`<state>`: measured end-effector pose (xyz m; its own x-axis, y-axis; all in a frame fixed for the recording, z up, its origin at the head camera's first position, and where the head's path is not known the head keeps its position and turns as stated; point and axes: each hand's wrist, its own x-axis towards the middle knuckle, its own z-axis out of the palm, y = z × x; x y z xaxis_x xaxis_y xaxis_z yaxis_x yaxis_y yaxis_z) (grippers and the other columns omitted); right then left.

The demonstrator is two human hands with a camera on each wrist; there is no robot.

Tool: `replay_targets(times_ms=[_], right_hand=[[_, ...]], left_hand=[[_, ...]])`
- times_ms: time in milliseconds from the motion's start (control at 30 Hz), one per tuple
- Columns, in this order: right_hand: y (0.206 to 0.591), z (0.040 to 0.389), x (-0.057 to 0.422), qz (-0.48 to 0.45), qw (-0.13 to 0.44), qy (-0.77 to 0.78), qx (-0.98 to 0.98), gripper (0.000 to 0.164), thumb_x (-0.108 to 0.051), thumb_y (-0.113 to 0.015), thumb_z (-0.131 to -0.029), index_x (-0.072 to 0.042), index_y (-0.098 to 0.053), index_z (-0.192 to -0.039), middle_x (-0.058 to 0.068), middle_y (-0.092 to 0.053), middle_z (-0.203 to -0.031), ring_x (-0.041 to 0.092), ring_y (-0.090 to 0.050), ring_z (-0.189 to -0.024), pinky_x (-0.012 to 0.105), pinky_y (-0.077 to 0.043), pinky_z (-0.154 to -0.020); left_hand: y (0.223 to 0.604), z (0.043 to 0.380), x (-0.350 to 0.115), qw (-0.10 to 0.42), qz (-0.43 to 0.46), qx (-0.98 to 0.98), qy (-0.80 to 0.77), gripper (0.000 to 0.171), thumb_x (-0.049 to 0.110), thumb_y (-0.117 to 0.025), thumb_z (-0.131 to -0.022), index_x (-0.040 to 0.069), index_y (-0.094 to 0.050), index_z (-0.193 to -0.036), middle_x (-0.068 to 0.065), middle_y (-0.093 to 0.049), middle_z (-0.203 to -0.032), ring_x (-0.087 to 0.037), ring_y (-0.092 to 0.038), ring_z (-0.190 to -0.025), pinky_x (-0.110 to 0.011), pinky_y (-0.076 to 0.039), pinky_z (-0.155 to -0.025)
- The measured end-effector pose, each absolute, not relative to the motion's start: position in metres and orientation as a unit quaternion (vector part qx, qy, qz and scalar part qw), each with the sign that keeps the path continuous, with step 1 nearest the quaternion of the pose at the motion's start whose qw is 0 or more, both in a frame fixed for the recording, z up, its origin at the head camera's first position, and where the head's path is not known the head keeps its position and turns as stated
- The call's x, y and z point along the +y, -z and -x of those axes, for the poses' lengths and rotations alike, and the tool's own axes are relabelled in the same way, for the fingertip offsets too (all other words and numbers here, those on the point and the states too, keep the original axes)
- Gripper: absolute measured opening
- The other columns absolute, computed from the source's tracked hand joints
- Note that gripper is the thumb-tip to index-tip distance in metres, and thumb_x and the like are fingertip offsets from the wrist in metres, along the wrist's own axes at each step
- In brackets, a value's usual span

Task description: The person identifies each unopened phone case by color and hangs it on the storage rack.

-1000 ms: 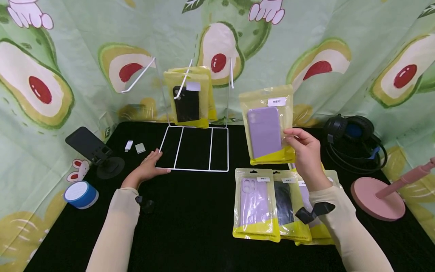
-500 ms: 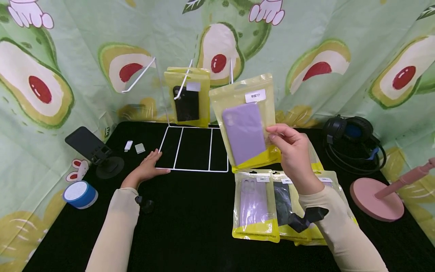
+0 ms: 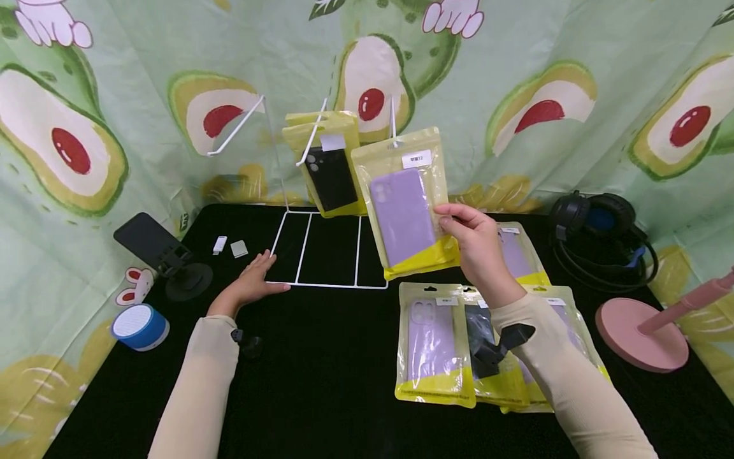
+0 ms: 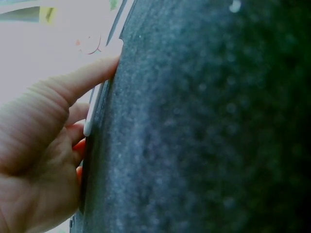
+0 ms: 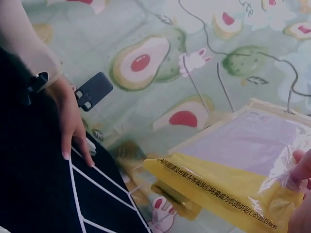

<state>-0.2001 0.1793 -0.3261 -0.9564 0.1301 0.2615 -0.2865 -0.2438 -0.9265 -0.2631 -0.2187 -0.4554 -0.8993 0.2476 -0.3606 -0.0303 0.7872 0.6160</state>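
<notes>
My right hand (image 3: 480, 252) pinches the right edge of a yellow-and-clear bag with a purple phone case (image 3: 404, 213) inside. The bag is held up, slightly tilted, its top edge overlapping the rack's right hook (image 3: 392, 115) in the head view. My left hand (image 3: 248, 282) rests at the front left corner of the white wire rack (image 3: 329, 285), fingers spread and thumb along the front bar. On the middle hook (image 3: 312, 137) hang bags with a black phone case (image 3: 332, 182) at the front, beside the held bag. The left hook (image 3: 235, 127) carries nothing.
More bagged phone cases (image 3: 432, 344) lie on the black tabletop at the right. Headphones (image 3: 596, 223) and a pink stand (image 3: 642, 335) are beyond them. A phone stand (image 3: 166, 255), a blue speaker (image 3: 139, 327) and two small white items (image 3: 239, 248) are at the left.
My right hand has carried the bagged purple phone case leftward to the right hook. The bags on the middle hook now hang tilted. My left hand has stayed at the rack corner.
</notes>
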Motion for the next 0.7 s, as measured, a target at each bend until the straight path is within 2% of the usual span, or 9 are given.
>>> replay_targets(times_ms=[233,300,433,533,700], right_hand=[[0.324,0.227,0.174,-0.026,0.137,-0.760,-0.634,0.036,0.011,-0.055,-0.086,-0.020,-0.072,-0.077,-0.007,-0.066,-0.082,0.011,-0.055,-0.079,0.018,-0.045,-0.070],[0.322,0.238,0.172,-0.014,0.143,-0.754,-0.641,0.032,0.010,-0.055,-0.087,-0.017,-0.071,-0.080,-0.007,-0.065,-0.084,0.011,-0.055,-0.082,0.019,-0.045,-0.071],[0.321,0.258,0.169,0.013,0.150,-0.743,-0.652,0.019,0.008,-0.055,-0.087,-0.002,-0.069,-0.094,-0.003,-0.063,-0.090,0.012,-0.054,-0.087,0.020,-0.044,-0.072],[0.320,0.271,0.168,0.030,0.144,-0.735,-0.662,0.021,0.007,-0.055,-0.088,0.007,-0.066,-0.106,0.000,-0.062,-0.095,0.013,-0.054,-0.090,0.019,-0.043,-0.073],[0.317,0.287,0.168,0.036,0.123,-0.720,-0.682,0.026,0.006,-0.054,-0.089,0.008,-0.062,-0.114,0.000,-0.058,-0.100,0.012,-0.051,-0.095,0.020,-0.042,-0.077]], left_hand=[[0.455,0.265,-0.220,0.211,-0.063,0.925,-0.309,0.098,0.047,-0.066,-0.085,0.001,-0.010,-0.151,-0.018,0.009,-0.157,-0.035,0.013,-0.143,-0.057,0.004,-0.112],[0.454,0.265,-0.220,0.210,-0.065,0.925,-0.310,0.098,0.047,-0.066,-0.085,0.000,-0.009,-0.151,-0.018,0.009,-0.157,-0.035,0.013,-0.143,-0.057,0.004,-0.112],[0.454,0.264,-0.219,0.212,-0.068,0.925,-0.307,0.098,0.047,-0.065,-0.086,0.000,-0.009,-0.151,-0.018,0.009,-0.157,-0.036,0.013,-0.142,-0.057,0.004,-0.112],[0.454,0.263,-0.218,0.216,-0.066,0.924,-0.309,0.098,0.047,-0.066,-0.085,-0.001,-0.009,-0.150,-0.019,0.009,-0.156,-0.036,0.013,-0.142,-0.057,0.004,-0.112],[0.454,0.265,-0.218,0.216,-0.069,0.923,-0.312,0.099,0.047,-0.066,-0.085,-0.002,-0.010,-0.150,-0.021,0.008,-0.156,-0.037,0.013,-0.142,-0.057,0.005,-0.111]])
